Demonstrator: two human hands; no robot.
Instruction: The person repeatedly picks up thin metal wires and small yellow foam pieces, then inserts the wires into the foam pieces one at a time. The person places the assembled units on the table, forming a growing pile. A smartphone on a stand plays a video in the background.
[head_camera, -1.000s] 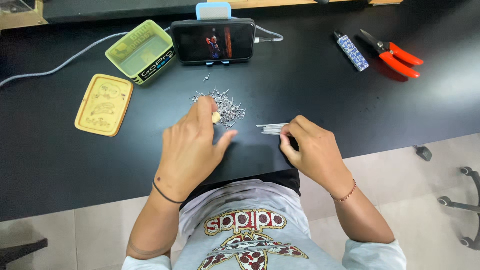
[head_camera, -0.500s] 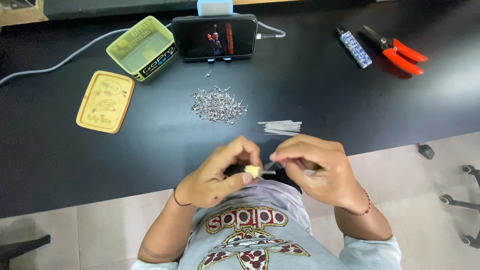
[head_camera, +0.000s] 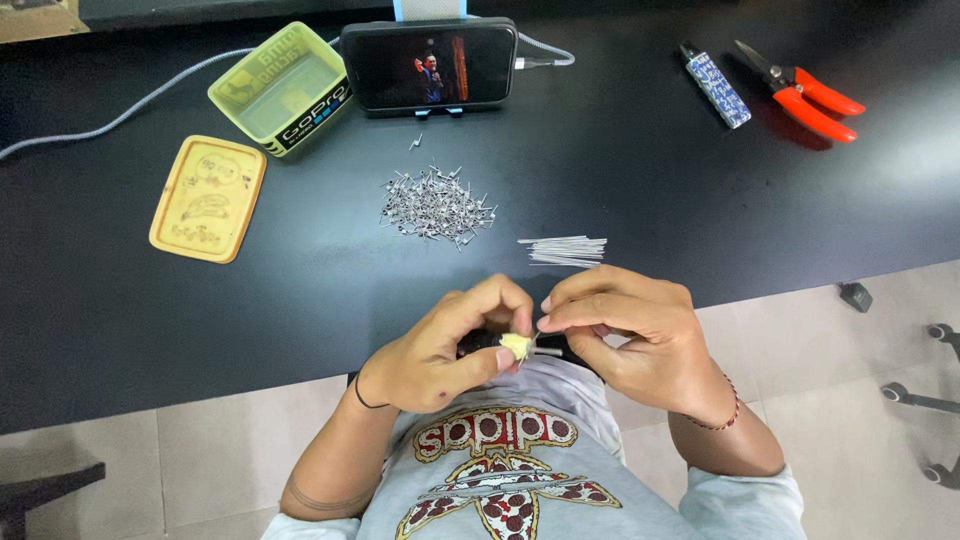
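My left hand (head_camera: 448, 345) pinches a small pale yellow piece (head_camera: 516, 346) between thumb and fingers, just off the near edge of the black table (head_camera: 640, 180). My right hand (head_camera: 630, 335) grips a thin metal pin (head_camera: 546, 351) whose tip meets the yellow piece. Both hands are held close together over my lap. On the table beyond them lie a heap of small metal pins (head_camera: 436, 206) and a neat bundle of straight thin pins (head_camera: 564, 250).
At the back stands a phone (head_camera: 430, 66) on a blue stand with a cable. To its left sit a yellow-green tin (head_camera: 282, 88) and its lid (head_camera: 208, 198). A patterned lighter (head_camera: 716, 84) and red-handled cutters (head_camera: 802, 90) lie far right. Chair wheels (head_camera: 930, 400) stand on the floor.
Both hands pulled back from the pin heap and bundle to my lap. They have since come together, the pin meeting the yellow piece.
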